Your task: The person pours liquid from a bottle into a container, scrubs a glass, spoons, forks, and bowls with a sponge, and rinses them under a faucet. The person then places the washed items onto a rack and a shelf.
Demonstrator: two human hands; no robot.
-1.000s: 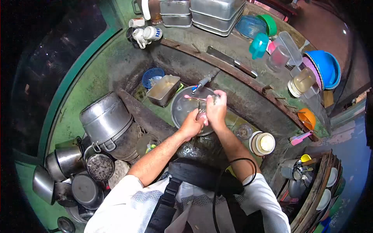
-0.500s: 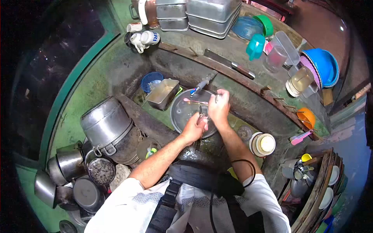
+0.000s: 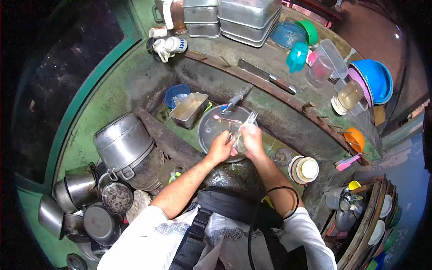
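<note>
Both my hands work close together over a round grey basin [image 3: 208, 143] of water in the sink. My right hand [image 3: 253, 143] is closed around a fork [image 3: 251, 118], its tines pointing up past my fingers toward the tap. My left hand [image 3: 219, 147] is closed on a thin metal utensil [image 3: 230, 128]; which kind, I cannot make out. Between my palms shows a pale greenish, scrubber-like piece [image 3: 240, 147], partly hidden by my fingers. A pink spoon [image 3: 227, 119] lies across the basin under the tap [image 3: 235, 101].
Left of the basin stand a rectangular metal pan [image 3: 189, 110] and a blue bowl [image 3: 177, 94]. Stacked white bowls [image 3: 308, 169] sit to the right. A large knife [image 3: 265, 75] rests on the ledge above. Large pots [image 3: 123, 141] crowd the left side.
My right hand has turned and lowered slightly, and the fork's tines now show above it. My left hand has shifted slightly left, with the utensil still upright in it.
</note>
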